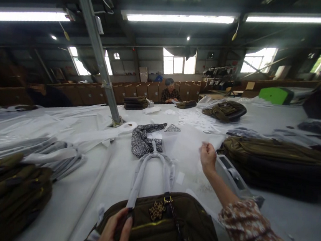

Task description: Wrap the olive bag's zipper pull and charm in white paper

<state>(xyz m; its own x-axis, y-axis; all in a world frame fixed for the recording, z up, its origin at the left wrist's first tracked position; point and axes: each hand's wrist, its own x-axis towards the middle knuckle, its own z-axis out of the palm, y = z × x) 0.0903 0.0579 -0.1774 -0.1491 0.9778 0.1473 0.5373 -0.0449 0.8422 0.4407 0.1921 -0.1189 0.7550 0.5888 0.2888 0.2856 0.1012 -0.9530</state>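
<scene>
A dark olive bag (162, 229) lies in front of me on the white table, with pale wrapped handles (146, 169) and a gold charm (156, 210) on its zip. My left hand (114, 233) grips the bag's near left corner, thumb over the edge. My right hand (207, 157) reaches forward over the table, fingers pinched on a sheet of thin white paper (189, 141). Beyond it lies a black-and-white patterned cloth (143, 140).
Stacks of olive bags sit at the near left (1, 191) and right (277, 161). A tape dispenser (234, 175) lies by my right forearm. A slanted metal post (98, 51) rises from the table. A person (170, 90) sits at the far end before cardboard boxes.
</scene>
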